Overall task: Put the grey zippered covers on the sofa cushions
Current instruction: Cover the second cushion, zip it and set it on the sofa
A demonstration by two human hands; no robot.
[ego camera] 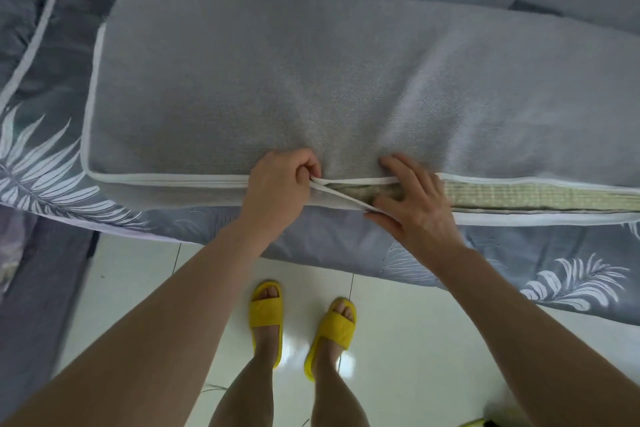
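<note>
The grey cover (pixel 311 80) is on and zipped from nine o'clock to the middle, but toward three o'clock the woven cushion (pixel 519 196) shows bare. My left hand (pixel 280 180) pinches what is probably the zip pull, hidden under my fingers. My right hand (pixel 412 198), spread, presses the open edges together.

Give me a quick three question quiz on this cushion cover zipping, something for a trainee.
1. True or false: the grey woven fabric cover is fully zipped shut.
2. Which hand pinches where the white-piped zip edges meet? A: left hand. B: right hand.
3. Fill in: the pale green woven cushion insert shows through the gap on the ___ side of the right hand.
Key: 1 false; 2 A; 3 right.
</note>
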